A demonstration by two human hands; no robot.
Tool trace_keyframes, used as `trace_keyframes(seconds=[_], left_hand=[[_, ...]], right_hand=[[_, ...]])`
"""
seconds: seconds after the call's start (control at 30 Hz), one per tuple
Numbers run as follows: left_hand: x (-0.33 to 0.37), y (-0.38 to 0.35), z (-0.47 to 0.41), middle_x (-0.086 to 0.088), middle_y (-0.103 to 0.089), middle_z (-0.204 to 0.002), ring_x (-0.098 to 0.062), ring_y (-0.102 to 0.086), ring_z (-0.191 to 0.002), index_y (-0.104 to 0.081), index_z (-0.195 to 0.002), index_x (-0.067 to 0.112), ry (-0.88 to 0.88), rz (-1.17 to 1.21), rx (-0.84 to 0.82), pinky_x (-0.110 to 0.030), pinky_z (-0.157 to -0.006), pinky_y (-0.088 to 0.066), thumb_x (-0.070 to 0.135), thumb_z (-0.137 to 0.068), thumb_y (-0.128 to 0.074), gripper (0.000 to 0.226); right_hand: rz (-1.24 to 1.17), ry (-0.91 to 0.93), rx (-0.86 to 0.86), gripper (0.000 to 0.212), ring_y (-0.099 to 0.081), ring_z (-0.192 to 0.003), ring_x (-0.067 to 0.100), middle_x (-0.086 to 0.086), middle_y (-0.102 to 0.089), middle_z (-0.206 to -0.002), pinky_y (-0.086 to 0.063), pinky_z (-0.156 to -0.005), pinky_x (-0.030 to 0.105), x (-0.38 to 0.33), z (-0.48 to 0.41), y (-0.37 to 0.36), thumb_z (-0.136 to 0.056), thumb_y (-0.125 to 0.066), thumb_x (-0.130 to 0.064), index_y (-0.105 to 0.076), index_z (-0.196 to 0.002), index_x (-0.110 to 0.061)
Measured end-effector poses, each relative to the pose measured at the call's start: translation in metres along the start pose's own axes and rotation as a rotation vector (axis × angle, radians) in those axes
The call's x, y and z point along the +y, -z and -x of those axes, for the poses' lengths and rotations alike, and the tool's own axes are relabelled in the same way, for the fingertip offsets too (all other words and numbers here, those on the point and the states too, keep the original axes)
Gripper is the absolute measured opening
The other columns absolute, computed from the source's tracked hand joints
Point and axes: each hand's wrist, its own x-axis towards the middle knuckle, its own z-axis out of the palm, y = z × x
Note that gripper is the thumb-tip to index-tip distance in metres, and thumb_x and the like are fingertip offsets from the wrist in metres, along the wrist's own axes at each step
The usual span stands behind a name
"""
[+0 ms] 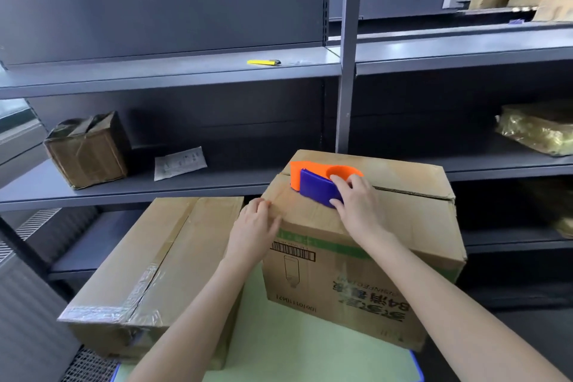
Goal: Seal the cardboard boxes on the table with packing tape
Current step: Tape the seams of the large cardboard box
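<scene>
A tall cardboard box (366,263) with green print stands on the pale green table (310,347). On its top, near the left end of the flap seam, sits an orange and blue tape dispenser (313,184). My right hand (356,205) grips the dispenser's blue body from the right. My left hand (255,225) presses on the box's near left top corner, fingers bent over the edge. To the left lies a lower, wider cardboard box (155,273) with clear tape along its top seam and front edge.
Dark grey shelving (173,74) rises right behind the table. A yellow utility knife (263,62) lies on the upper shelf. A small taped box (86,150) and a paper sheet (179,163) sit on the middle shelf. Wrapped parcels (539,127) lie at right.
</scene>
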Motion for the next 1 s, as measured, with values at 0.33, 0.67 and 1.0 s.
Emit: trace_keyframes(seconds=[0.33, 0.67, 1.0], left_hand=[[0.011, -0.005, -0.019, -0.006, -0.029, -0.152, -0.026, -0.036, -0.131, -0.038, -0.14, 0.017, 0.008, -0.127, -0.067, -0.033, -0.099, -0.038, 0.049, -0.096, -0.037, 0.054], [0.008, -0.002, 0.006, -0.006, -0.038, -0.146, -0.029, -0.04, -0.123, -0.044, -0.138, 0.015, 0.054, -0.133, -0.02, -0.034, -0.101, -0.035, 0.05, -0.094, -0.04, 0.056], [0.013, 0.016, 0.068, -0.005, -0.043, -0.137, -0.025, -0.043, -0.117, -0.043, -0.135, 0.021, 0.163, -0.228, 0.024, -0.03, -0.095, -0.039, 0.058, -0.092, -0.035, 0.058]], right_hand=[[-0.114, -0.105, 0.141, 0.061, -0.033, -0.135, 0.026, 0.01, -0.032, -0.149, -0.039, -0.104, 0.038, 0.019, 0.018, -0.004, -0.09, -0.057, -0.035, -0.036, -0.143, -0.012], [0.26, -0.061, -0.348, 0.139, -0.009, -0.145, 0.025, 0.007, -0.011, -0.157, -0.001, -0.116, 0.039, 0.035, 0.053, 0.006, -0.038, 0.024, -0.092, -0.012, -0.15, -0.016], [0.28, 0.141, -0.369, 0.131, -0.011, -0.143, 0.017, -0.003, -0.013, -0.157, -0.007, -0.116, 0.033, 0.045, 0.064, 0.015, -0.043, 0.014, -0.095, -0.01, -0.15, -0.024]])
